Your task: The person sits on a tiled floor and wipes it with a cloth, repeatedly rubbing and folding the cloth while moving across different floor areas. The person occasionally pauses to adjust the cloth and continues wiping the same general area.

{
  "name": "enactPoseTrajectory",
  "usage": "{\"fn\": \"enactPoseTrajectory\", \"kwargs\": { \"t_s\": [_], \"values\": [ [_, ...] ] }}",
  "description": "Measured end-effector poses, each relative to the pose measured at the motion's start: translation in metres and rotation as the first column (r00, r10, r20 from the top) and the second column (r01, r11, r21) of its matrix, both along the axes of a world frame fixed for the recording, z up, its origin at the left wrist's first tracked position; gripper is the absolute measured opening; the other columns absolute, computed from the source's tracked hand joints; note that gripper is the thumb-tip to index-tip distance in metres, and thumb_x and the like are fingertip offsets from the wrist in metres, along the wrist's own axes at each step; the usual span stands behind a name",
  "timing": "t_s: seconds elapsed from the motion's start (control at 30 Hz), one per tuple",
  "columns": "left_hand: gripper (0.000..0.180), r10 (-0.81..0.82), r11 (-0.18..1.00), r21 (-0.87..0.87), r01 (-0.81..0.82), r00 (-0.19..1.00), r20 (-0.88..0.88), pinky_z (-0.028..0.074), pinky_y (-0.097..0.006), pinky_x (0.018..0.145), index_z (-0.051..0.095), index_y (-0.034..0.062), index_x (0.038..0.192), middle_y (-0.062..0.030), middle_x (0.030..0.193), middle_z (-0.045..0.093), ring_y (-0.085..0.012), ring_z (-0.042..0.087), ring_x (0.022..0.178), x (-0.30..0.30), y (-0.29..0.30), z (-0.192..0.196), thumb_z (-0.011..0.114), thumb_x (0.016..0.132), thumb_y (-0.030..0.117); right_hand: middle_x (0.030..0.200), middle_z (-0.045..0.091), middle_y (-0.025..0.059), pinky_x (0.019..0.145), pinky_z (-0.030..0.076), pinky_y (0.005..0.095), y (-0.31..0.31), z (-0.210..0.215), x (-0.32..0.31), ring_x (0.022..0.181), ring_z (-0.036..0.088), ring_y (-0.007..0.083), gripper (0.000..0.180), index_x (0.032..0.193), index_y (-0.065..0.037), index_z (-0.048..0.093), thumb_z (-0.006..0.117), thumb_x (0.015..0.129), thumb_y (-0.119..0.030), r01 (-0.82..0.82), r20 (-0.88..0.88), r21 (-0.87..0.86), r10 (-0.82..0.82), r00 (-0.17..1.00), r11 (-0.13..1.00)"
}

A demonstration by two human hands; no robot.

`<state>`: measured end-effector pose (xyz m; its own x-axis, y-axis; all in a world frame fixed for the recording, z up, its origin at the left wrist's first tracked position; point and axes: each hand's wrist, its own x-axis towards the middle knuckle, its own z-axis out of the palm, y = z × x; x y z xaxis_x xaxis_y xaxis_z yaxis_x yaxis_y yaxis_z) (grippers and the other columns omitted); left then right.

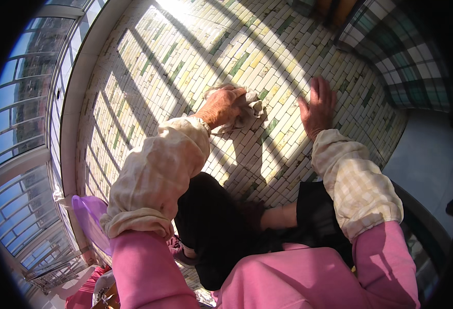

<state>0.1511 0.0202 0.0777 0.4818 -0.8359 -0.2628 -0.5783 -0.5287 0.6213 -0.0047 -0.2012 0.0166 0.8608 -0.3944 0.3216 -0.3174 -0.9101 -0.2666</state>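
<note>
My left hand (221,107) presses a crumpled, pale cleaning rag (255,105) against the brick-patterned floor (260,67). Its fingers are bent over the cloth, and part of the rag is hidden beneath the palm. To the right, my right hand (317,107) rests on the same floor with its fingers stretched out and nothing in it. Loose cream checked sleeve covers wrap both forearms. The floor carries small white, yellow and green blocks.
Barred windows (25,103) line the left wall, casting striped shadows. A purple plastic basin (90,219) stands by my left elbow. Green-and-white checked fabric (396,46) hangs at the upper right. Red cloth (85,291) lies at the lower left. My bent legs are close below my hands.
</note>
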Motion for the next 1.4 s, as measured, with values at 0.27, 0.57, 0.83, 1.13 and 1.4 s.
{"fn": "enactPoseTrajectory", "kwargs": {
  "t_s": [0.27, 0.57, 0.83, 1.13, 1.4],
  "values": [
    [0.03, 0.674, 0.732, 0.215, -0.647, 0.638, -0.373, 0.051, -0.024, 0.052, 0.065, -0.0028, 0.081, -0.0101, 0.069, 0.065, -0.0129, 0.062, 0.055, 0.014, 0.024, 0.015, 0.06, 0.085, 0.027, 0.134, 0.039, 0.0143, 0.103, 0.025, 0.0451, 0.0, -0.002, -0.001, 0.125, 0.036, 0.0317, 0.065, 0.127, -0.002, 0.04, 0.069, 0.075, -0.026, 0.001, -0.024, -0.013, -0.002, 1.0, 1.0],
    [0.032, 0.849, 0.387, 0.34, -0.857, 0.187, -0.495, 0.046, -0.027, 0.044, 0.063, -0.0002, 0.07, -0.0115, 0.061, 0.062, -0.0179, 0.059, 0.048, 0.014, 0.027, -0.027, 0.062, 0.084, 0.029, 0.134, 0.04, 0.0116, 0.103, 0.026, 0.0445, 0.001, -0.005, -0.001, 0.125, 0.036, 0.0297, 0.064, 0.126, -0.003, 0.041, 0.069, 0.075, -0.029, 0.019, -0.031, -0.046, -0.02, 0.999, 0.999],
    [0.033, 0.862, 0.384, 0.363, -0.849, 0.189, -0.469, 0.045, -0.028, 0.045, 0.062, -0.0002, 0.071, -0.0115, 0.062, 0.062, -0.0188, 0.059, 0.049, 0.018, 0.026, -0.027, 0.064, 0.082, 0.031, 0.134, 0.04, 0.0115, 0.103, 0.026, 0.0443, 0.001, -0.003, 0.0, 0.125, 0.037, 0.0293, 0.063, 0.126, -0.003, 0.042, 0.068, 0.075, -0.03, 0.018, -0.028, -0.056, -0.02, 0.999, 0.998],
    [0.027, 0.841, 0.405, 0.432, -0.806, 0.142, -0.522, 0.05, -0.027, 0.051, 0.064, 0.0043, 0.074, -0.0092, 0.069, 0.066, -0.017, 0.063, 0.056, 0.023, 0.025, -0.022, 0.064, 0.082, 0.03, 0.134, 0.04, 0.0121, 0.104, 0.025, 0.0445, 0.0, -0.005, 0.0, 0.126, 0.036, 0.0295, 0.063, 0.127, -0.003, 0.041, 0.067, 0.076, -0.029, 0.022, -0.035, -0.04, -0.024, 0.999, 0.999],
    [0.028, 0.823, 0.427, 0.381, -0.82, 0.178, -0.54, 0.052, -0.028, 0.051, 0.063, 0.0031, 0.075, -0.0095, 0.069, 0.065, -0.0177, 0.063, 0.055, 0.02, 0.026, -0.024, 0.063, 0.083, 0.03, 0.134, 0.04, 0.0124, 0.104, 0.025, 0.0453, -0.001, -0.007, -0.001, 0.126, 0.036, 0.0296, 0.063, 0.127, -0.003, 0.041, 0.067, 0.076, -0.029, 0.012, -0.026, -0.039, -0.013, 1.0, 0.999]
  ]
}}
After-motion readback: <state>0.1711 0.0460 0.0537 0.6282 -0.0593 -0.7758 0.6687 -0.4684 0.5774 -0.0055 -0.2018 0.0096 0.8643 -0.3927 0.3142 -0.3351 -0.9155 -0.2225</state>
